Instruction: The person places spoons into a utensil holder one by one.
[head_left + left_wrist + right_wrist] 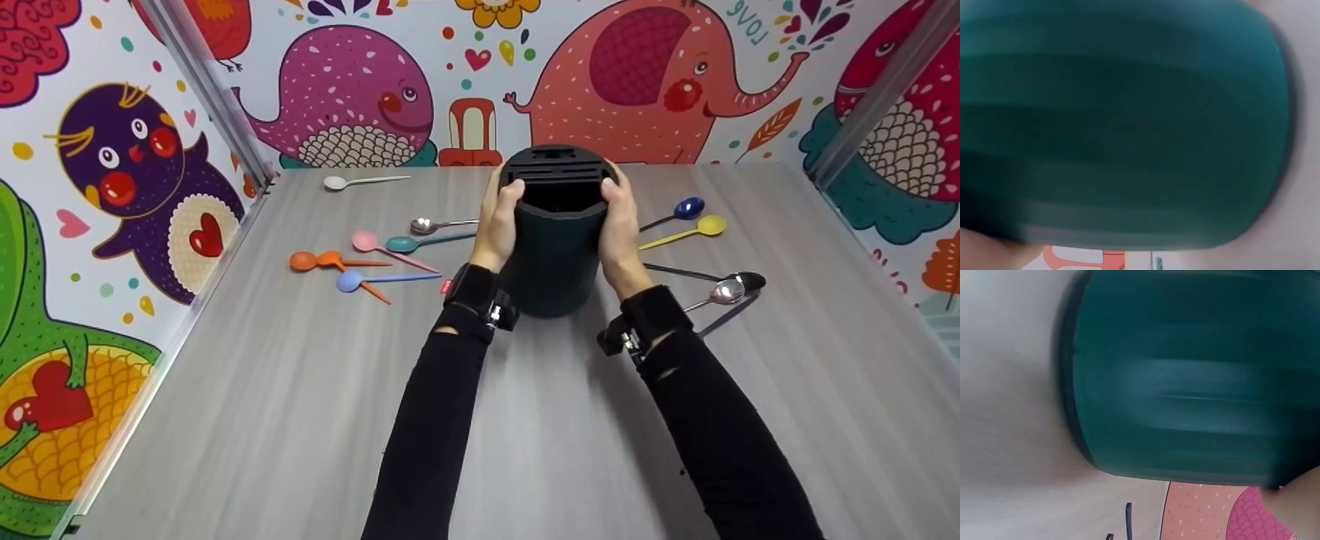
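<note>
Both hands hold the dark green cutlery holder (556, 247) between them: the left hand (498, 225) grips its left side and the right hand (619, 229) its right side, each with the thumb curled over the upper rim and the fingers wrapped around the wall. The grip of each hand is closed on the holder, near its top. The holder stands upright on the grey wood-patterned worktop (300, 390), about in the middle and toward the far edge, and its black slotted insert (556, 166) shows at the back of the opening. In both wrist views the green wall fills nearly the whole picture and is blurred. To the left of the holder lie plastic spoons: a teal spoon (427, 241), a pink spoon (390, 251), a blue spoon (382, 280), an orange spoon (330, 261), and a metal spoon (442, 223); a white spoon (364, 181) lies farther back. To the right lie a dark blue spoon (675, 212), a yellow spoon (686, 231), a black spoon (712, 277) and another metal spoon (718, 294). Colourful cartoon animal walls (645, 75) surround the worktop.
</note>
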{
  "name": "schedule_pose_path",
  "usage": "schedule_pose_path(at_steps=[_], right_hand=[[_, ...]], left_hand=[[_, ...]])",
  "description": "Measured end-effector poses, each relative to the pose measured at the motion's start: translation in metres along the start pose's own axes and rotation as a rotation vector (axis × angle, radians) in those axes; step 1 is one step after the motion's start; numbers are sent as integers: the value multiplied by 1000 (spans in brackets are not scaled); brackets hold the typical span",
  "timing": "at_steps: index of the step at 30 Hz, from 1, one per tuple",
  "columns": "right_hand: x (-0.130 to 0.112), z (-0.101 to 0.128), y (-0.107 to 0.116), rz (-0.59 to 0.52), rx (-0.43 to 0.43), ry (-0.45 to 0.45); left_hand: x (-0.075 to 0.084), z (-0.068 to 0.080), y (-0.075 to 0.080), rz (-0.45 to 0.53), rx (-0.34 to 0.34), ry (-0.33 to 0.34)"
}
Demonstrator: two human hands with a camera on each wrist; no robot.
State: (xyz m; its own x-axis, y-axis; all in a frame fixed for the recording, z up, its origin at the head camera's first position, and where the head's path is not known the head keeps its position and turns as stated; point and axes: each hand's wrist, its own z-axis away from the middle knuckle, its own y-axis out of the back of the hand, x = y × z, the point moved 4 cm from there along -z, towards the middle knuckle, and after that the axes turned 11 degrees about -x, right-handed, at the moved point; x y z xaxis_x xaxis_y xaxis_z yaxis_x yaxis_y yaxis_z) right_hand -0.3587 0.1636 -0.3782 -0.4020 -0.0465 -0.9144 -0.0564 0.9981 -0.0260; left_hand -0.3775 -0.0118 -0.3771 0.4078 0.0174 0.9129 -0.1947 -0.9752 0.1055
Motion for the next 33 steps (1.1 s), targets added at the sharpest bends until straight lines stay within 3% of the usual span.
schedule_pose_path(at_steps=[5,8,14,20,24,26,29,31,33], right_hand=[[-3,-2,1,21,94,45],[-9,-7,1,51,121,-6],[-18,-17,2,-1,69,-157],[-14,-16,4,-69,66,-153],[-14,-17,4,-80,68,-150],[-15,-17,5,-73,73,-158],[-15,-17,5,-56,67,-169],[-16,-16,5,-36,55,-174],[-16,-16,6,-14,45,-177]], left_hand=[[2,0,0,-12,-40,45],[4,1,2,-30,-56,61],[4,3,7,-79,-52,92],[4,4,3,-26,-71,104],[6,7,16,-21,-106,166],[8,9,31,-126,-105,174],[5,14,69,-448,-44,193],[0,22,99,-665,5,260],[-10,33,128,-845,31,375]])
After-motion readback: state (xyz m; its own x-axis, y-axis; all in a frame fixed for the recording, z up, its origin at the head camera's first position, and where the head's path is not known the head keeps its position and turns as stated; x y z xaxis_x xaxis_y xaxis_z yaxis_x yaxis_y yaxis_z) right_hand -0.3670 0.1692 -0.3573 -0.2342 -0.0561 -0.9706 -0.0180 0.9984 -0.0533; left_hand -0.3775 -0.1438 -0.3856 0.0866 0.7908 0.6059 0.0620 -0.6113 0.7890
